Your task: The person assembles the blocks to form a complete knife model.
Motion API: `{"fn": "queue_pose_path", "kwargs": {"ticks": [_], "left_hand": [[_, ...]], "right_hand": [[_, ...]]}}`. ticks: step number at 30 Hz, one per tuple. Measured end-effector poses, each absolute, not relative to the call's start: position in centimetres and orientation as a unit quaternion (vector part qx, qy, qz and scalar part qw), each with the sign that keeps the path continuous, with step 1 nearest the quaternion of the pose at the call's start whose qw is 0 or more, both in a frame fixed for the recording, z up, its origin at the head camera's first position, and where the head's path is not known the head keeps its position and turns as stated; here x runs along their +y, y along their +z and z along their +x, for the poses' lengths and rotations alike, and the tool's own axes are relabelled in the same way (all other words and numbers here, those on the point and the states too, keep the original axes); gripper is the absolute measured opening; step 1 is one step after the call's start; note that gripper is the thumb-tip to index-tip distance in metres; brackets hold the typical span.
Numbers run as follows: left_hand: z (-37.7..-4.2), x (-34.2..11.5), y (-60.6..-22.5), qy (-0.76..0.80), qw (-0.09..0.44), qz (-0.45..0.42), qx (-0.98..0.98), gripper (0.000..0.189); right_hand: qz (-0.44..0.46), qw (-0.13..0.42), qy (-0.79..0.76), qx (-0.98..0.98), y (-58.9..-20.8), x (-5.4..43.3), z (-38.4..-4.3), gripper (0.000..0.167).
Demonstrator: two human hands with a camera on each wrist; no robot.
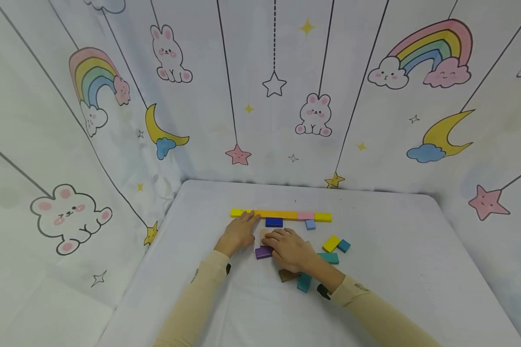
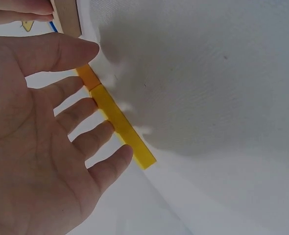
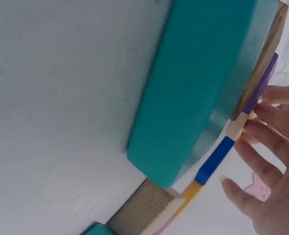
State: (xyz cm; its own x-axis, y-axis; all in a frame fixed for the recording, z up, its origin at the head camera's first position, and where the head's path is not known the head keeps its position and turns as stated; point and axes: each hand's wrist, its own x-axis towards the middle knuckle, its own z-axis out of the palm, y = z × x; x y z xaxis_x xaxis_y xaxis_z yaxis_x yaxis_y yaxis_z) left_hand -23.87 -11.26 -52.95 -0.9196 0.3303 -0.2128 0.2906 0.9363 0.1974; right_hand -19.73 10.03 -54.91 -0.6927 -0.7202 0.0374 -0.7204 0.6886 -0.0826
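Note:
A long row of blocks lies end to end across the table, with a yellow block (image 2: pixel 117 122) at its left end, orange blocks (image 1: pixel 278 215) in the middle, then a pink block (image 1: pixel 306 216) and another yellow block (image 1: pixel 323 217). My left hand (image 1: pixel 240 230) touches the left part of this row with outstretched fingertips. My right hand (image 1: pixel 290 249) lies over a pale wooden block (image 1: pixel 264 237), its extended fingers on or just beside it. Next to that hand is a purple block (image 1: pixel 263 252), partly covered. A dark blue block (image 1: pixel 274 222) sits just in front of the row.
A small light blue block (image 1: pixel 310 225) is near the row's right part. To the right lie a yellow block (image 1: pixel 331 244), a small blue block (image 1: pixel 344 246) and a teal block (image 1: pixel 328 258). A brown block (image 1: pixel 289 275) and another teal block (image 1: pixel 304 282) lie nearer.

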Motion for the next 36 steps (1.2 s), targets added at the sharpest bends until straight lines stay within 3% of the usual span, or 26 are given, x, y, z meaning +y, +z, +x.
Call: {"fn": "queue_pose_path", "kwargs": {"ticks": [28,36], "left_hand": [[-23.9,-11.2,-53.4,0.077,0.123,0.159,0.977,0.073],[-23.9,-11.2,-53.3,0.079,0.127,0.159,0.976,0.073]], "right_hand": [[0.331,-0.037,0.024,-0.943,-53.6,12.0,-18.5,0.043],[0.302,-0.023,0.015,-0.953,-53.3,12.8,-18.2,0.040]]}}
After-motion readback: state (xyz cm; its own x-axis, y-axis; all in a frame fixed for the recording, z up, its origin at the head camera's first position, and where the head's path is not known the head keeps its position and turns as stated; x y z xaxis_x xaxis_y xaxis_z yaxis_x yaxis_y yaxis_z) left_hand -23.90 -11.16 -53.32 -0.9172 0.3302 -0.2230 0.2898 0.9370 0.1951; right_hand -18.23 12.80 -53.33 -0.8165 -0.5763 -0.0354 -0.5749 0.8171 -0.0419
